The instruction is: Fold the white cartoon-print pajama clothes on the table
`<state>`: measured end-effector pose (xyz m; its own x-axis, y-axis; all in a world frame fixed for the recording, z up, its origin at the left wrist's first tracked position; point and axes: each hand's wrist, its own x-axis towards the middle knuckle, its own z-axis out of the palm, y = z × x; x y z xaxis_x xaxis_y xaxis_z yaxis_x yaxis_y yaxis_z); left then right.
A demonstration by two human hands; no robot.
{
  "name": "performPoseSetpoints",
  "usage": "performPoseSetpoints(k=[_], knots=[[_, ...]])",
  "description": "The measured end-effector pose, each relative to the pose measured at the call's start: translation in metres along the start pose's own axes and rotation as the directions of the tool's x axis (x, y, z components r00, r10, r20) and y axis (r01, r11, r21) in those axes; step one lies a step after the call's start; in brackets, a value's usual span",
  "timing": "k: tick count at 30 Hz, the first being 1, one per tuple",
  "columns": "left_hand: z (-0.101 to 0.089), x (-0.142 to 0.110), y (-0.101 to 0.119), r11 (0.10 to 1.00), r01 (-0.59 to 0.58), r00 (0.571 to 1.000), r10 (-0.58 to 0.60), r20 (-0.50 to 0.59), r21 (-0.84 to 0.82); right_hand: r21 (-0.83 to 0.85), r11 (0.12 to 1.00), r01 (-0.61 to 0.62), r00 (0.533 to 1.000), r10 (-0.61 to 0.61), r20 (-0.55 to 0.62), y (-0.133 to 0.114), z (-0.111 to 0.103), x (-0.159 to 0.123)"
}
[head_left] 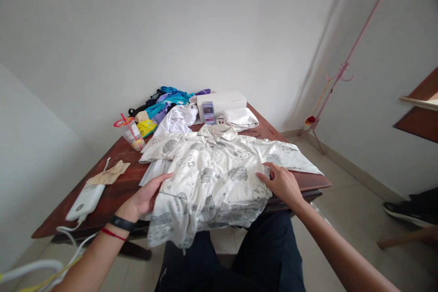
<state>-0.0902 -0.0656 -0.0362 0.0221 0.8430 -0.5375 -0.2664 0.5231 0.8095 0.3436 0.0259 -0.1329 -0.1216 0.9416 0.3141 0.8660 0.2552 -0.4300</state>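
- In the head view, a white short-sleeved shirt lies spread across the tabletop, its collar at the far side and its hem drooping over the near edge, above the dark trousers of the seated person.
- The fabric has a soft, satiny sheen and is scattered with grey cartoon figures, some with bows, and smaller dark marks between them.
- Its collar stands partly folded, and a front opening runs down from it toward the hem.
- One sleeve spreads to the left and the other stretches toward the tabletop's right end.
- Creases and shallow ripples cross the body; the lower part is bunched, and its left corner hangs lowest.
- The left hand is at the shirt's left side, thumb along the edge; its other fingers are largely hidden, so I cannot tell whether they grasp the fabric.
- The right hand touches the opposite side, thumb and forefinger slightly parted; whether any cloth is caught there, I cannot tell.
- Just beyond the collar are a white box and a folded white cloth; a plastic cup stands near the left sleeve.
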Motion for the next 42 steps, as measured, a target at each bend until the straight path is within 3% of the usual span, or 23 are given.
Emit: performPoseSetpoints(k=[2,4,14,20,22,24,26,27,28,30,32,34,37,40,42], knots=[[0.006,0.0,0.002,0.994,0.106,0.994,-0.106,0.017,-0.039,-0.047,0.999,0.006,0.999,-0.007,-0.031,-0.002,0.003,0.0],[0.009,0.002,0.005,0.987,0.139,0.99,-0.138,0.025,-0.074,-0.063,0.998,0.011,0.999,-0.014,-0.049,-0.001,0.006,-0.001],[0.003,0.013,0.009,0.979,-0.048,0.999,0.045,-0.02,-0.199,-0.031,0.998,0.046,0.996,-0.048,-0.071,0.004,0.01,0.0],[-0.002,0.001,0.013,0.991,-0.133,0.99,0.132,-0.056,-0.01,-0.018,0.999,0.036,0.998,-0.036,-0.045,0.003,0.007,0.001],[-0.013,-0.001,0.015,0.963,-0.228,0.961,0.247,-0.125,0.146,-0.019,0.999,0.031,0.999,-0.032,-0.034,0.005,0.007,0.002],[-0.025,-0.003,0.017,0.874,-0.339,0.885,0.421,-0.196,0.347,-0.018,1.0,0.02,0.999,-0.021,-0.027,0.006,0.007,0.003],[-0.035,-0.009,0.019,0.764,-0.365,0.807,0.545,-0.229,0.532,-0.007,1.0,0.013,0.999,-0.014,-0.03,0.008,0.008,0.003],[-0.038,-0.014,0.02,0.723,-0.348,0.787,0.571,-0.233,0.597,0.005,1.0,0.014,0.999,-0.014,-0.035,0.01,0.009,0.003],[-0.041,-0.02,0.021,0.701,-0.318,0.79,0.569,-0.231,0.639,0.021,1.0,0.016,0.999,-0.016,-0.045,0.011,0.01,0.003],[-0.043,-0.033,0.022,0.707,-0.257,0.847,0.493,-0.199,0.658,0.055,0.998,0.018,0.997,-0.013,-0.076,0.013,0.012,0.002],[-0.045,-0.046,0.022,0.748,-0.243,0.916,0.387,-0.107,0.618,0.081,0.997,0.015,0.994,-0.006,-0.108,0.014,0.013,0.002],[-0.05,-0.057,0.019,0.788,-0.282,0.945,0.327,0.017,0.547,0.091,0.996,0.014,0.992,-0.003,-0.124,0.015,0.014,0.001],[-0.065,-0.063,0.013,0.822,-0.346,0.935,0.343,0.093,0.453,0.092,0.996,0.013,0.993,-0.002,-0.122,0.015,0.014,0.001],[-0.084,-0.055,0.006,0.794,-0.388,0.902,0.432,0.015,0.468,0.104,0.995,-0.002,0.994,0.014,-0.111,0.014,0.013,0.001],[-0.093,-0.047,0.002,0.716,-0.403,0.855,0.517,-0.046,0.57,0.127,0.992,-0.027,0.994,0.04,-0.101,0.015,0.012,0.002]])
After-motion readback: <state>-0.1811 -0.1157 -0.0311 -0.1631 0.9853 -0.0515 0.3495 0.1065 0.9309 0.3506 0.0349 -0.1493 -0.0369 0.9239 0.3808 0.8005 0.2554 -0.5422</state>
